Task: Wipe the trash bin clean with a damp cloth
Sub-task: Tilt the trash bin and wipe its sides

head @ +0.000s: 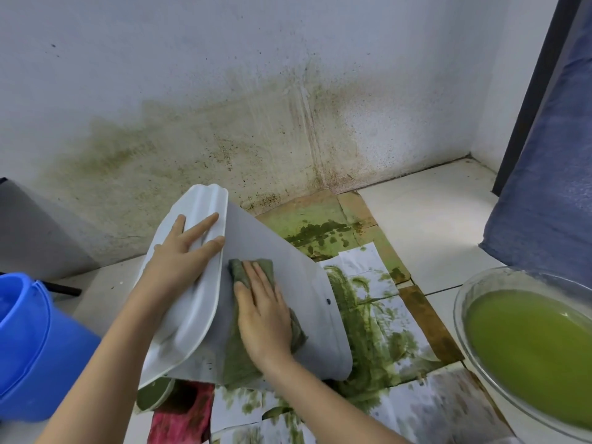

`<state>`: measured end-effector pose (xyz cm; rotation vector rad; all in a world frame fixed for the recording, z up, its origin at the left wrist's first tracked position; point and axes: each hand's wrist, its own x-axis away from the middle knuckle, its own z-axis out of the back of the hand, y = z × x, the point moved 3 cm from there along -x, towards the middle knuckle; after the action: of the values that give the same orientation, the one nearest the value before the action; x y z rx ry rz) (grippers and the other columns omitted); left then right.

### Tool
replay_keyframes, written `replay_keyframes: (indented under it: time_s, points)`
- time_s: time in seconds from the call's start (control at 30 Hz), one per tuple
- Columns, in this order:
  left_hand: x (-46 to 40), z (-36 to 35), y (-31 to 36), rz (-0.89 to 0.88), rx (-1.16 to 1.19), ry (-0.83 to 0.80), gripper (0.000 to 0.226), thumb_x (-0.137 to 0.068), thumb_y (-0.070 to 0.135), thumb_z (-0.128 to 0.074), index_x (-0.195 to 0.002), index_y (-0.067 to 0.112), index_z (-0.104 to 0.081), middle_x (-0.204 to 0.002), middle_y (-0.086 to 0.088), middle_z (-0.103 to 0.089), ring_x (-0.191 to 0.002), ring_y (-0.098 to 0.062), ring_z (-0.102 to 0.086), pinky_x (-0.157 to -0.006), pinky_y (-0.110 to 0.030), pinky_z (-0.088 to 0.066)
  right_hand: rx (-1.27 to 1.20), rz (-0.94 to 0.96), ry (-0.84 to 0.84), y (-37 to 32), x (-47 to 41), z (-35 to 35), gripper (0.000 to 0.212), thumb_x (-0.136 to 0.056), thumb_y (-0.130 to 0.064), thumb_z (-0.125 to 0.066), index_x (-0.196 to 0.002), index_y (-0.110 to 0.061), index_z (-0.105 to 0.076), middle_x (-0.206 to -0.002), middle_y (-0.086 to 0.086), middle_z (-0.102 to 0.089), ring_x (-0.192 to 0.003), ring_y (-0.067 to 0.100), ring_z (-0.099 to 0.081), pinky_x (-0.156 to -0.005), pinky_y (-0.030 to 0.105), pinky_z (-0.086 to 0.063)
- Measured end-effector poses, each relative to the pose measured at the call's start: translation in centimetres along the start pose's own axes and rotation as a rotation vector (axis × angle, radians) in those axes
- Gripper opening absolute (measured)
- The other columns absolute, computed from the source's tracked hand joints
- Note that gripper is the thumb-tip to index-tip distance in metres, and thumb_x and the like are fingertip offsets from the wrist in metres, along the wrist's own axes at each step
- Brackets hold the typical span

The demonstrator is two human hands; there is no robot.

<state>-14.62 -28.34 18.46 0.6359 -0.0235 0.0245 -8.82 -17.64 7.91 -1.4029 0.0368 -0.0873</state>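
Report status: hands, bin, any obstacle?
Left hand flat on bin base. Right hand presses cloth on bin side. Green streak remains. No obstacle.

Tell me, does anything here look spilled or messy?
Yes. Green smears cover the paper sheets on the floor beside the tipped trash bin, greenish staining spreads up the wall, and the cloth is stained green.
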Motion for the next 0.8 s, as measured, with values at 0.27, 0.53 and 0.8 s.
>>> replay_keyframes:
  time_s: [0.27, 0.53, 0.8]
  points:
    - [0.4, -1.0, 2.1, 0.030, -0.134, 0.035, 0.038, -0.089, 0.064, -0.038, -0.127, 0.065, -0.035, -0.157, 0.019, -0.004, -0.146, -0.029, -0.003, -0.114, -0.059, 0.003, -0.045, -0.613, 0.131, 13.0, -2.0, 5.3, 0.056, -0.100, -0.047, -0.020, -0.151, -0.024, -0.015, -0.160, -0.004, -0.010, -0.146, 0.026, -0.013, -0.116, 0.047, -0.018]
    - [1.7, -8.3, 11.3, -0.036, -0.474, 0.105, 0.049, -0.098, 0.033, -0.018, -0.147, 0.043, -0.017, -0.160, -0.001, 0.004, -0.140, -0.049, 0.010, -0.104, -0.065, 0.018, -0.657, -0.706, 0.237, 8.5, 2.2, 8.0, 0.041, -0.094, -0.050, -0.041, -0.118, -0.024, -0.060, -0.113, 0.004, -0.064, -0.103, 0.026, -0.060, -0.094, 0.046, -0.050]
    - [2.8, -9.3, 14.5, -0.103, -0.064, 0.174, 0.050, -0.098, 0.024, -0.031, -0.147, 0.034, -0.025, -0.160, -0.005, -0.003, -0.145, -0.030, 0.009, -0.108, -0.056, 0.019, -0.775, -0.533, 0.286, 3.2, 6.3, 11.7, 0.050, -0.087, -0.060, -0.049, -0.128, -0.032, -0.056, -0.131, 0.002, -0.057, -0.120, 0.026, -0.054, -0.101, 0.051, -0.045]
